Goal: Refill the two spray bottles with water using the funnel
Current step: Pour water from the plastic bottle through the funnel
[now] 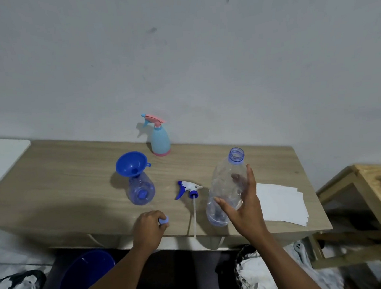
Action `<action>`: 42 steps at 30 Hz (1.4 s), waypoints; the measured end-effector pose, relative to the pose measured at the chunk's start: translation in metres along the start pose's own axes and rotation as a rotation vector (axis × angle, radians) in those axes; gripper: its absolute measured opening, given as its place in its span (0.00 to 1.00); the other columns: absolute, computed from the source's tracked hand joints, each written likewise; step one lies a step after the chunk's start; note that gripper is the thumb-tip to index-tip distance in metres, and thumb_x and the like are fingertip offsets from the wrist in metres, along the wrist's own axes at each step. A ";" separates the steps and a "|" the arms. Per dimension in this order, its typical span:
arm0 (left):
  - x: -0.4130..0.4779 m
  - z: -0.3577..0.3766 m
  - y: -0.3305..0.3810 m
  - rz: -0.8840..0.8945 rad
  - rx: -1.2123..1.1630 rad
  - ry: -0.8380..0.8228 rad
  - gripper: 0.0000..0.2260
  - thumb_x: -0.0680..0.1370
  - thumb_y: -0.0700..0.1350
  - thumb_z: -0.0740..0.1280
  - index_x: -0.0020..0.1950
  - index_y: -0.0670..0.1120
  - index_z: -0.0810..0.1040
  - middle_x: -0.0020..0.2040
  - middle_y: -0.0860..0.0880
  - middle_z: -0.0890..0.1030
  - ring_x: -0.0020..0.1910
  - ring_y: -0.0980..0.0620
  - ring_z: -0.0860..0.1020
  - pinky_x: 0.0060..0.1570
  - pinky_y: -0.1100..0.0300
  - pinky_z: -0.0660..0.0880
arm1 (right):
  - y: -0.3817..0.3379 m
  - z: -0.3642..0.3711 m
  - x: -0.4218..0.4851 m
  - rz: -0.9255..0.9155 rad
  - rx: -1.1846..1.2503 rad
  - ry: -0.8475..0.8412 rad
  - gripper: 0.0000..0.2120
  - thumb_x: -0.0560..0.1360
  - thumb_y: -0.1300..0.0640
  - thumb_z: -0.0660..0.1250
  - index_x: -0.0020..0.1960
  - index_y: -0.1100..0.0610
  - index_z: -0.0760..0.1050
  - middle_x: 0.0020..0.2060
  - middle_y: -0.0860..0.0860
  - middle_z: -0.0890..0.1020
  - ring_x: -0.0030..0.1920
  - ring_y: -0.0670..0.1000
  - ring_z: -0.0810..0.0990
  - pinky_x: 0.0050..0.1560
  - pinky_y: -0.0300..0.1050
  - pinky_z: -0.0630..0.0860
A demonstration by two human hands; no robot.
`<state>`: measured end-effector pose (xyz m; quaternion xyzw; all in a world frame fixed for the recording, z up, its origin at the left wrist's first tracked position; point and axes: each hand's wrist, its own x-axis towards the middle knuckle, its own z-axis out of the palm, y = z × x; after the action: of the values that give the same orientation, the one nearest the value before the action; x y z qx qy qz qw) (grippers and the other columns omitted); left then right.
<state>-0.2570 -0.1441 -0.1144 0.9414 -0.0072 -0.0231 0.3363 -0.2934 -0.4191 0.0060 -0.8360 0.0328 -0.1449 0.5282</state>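
A blue funnel (131, 163) sits in the neck of a clear blue spray bottle (141, 190) on the wooden table (74, 175). That bottle's white and blue trigger head (188, 188) lies beside it, its tube reaching the table's front edge. A light-blue and pink spray bottle (160, 139) stands by the wall with its head on. My right hand (246, 212) holds a large clear water bottle (223, 180), uncapped and upright on the table, thumb in front and fingers behind. My left hand (148, 228) pinches a small blue cap (164, 220) near the front edge.
White paper sheets (279, 201) lie on the table to the right of the water bottle. A dark blue bucket (86, 278) stands on the floor below the front edge. A wooden frame (369, 199) stands at the right, and a black basket (250, 275) below.
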 end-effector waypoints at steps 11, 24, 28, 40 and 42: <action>-0.008 -0.070 -0.001 -0.080 -0.345 0.305 0.18 0.68 0.52 0.79 0.49 0.49 0.74 0.46 0.57 0.75 0.45 0.54 0.75 0.43 0.65 0.68 | -0.047 0.006 0.019 -0.158 -0.056 0.150 0.50 0.69 0.48 0.77 0.78 0.35 0.47 0.64 0.49 0.74 0.63 0.48 0.77 0.63 0.45 0.73; 0.076 -0.181 0.011 0.137 -0.070 0.045 0.46 0.61 0.71 0.73 0.74 0.54 0.65 0.67 0.55 0.76 0.68 0.50 0.72 0.67 0.48 0.63 | -0.136 0.048 0.067 -0.311 -0.511 -0.410 0.48 0.67 0.42 0.76 0.76 0.29 0.50 0.51 0.45 0.74 0.44 0.45 0.79 0.51 0.48 0.80; 0.082 -0.183 0.009 0.186 -0.066 0.053 0.32 0.62 0.70 0.73 0.64 0.62 0.73 0.54 0.62 0.81 0.57 0.54 0.79 0.63 0.48 0.68 | -0.140 0.055 0.072 -0.272 -0.653 -0.491 0.48 0.66 0.38 0.74 0.75 0.27 0.47 0.51 0.45 0.74 0.42 0.46 0.80 0.50 0.49 0.80; 0.089 -0.189 0.011 0.226 -0.161 0.088 0.33 0.60 0.69 0.72 0.62 0.59 0.76 0.50 0.61 0.83 0.51 0.58 0.80 0.60 0.48 0.75 | -0.147 0.052 0.076 -0.195 -0.864 -0.599 0.48 0.67 0.39 0.73 0.76 0.30 0.45 0.53 0.46 0.75 0.41 0.42 0.73 0.52 0.47 0.78; 0.090 -0.189 0.011 0.222 -0.161 0.088 0.33 0.60 0.69 0.72 0.62 0.59 0.76 0.51 0.61 0.83 0.51 0.58 0.80 0.59 0.48 0.75 | -0.148 0.052 0.079 -0.190 -0.899 -0.606 0.48 0.67 0.39 0.73 0.77 0.30 0.45 0.54 0.47 0.75 0.44 0.44 0.74 0.53 0.48 0.78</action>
<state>-0.1578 -0.0356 0.0352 0.9048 -0.0947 0.0549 0.4114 -0.2185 -0.3251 0.1341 -0.9829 -0.1378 0.0837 0.0892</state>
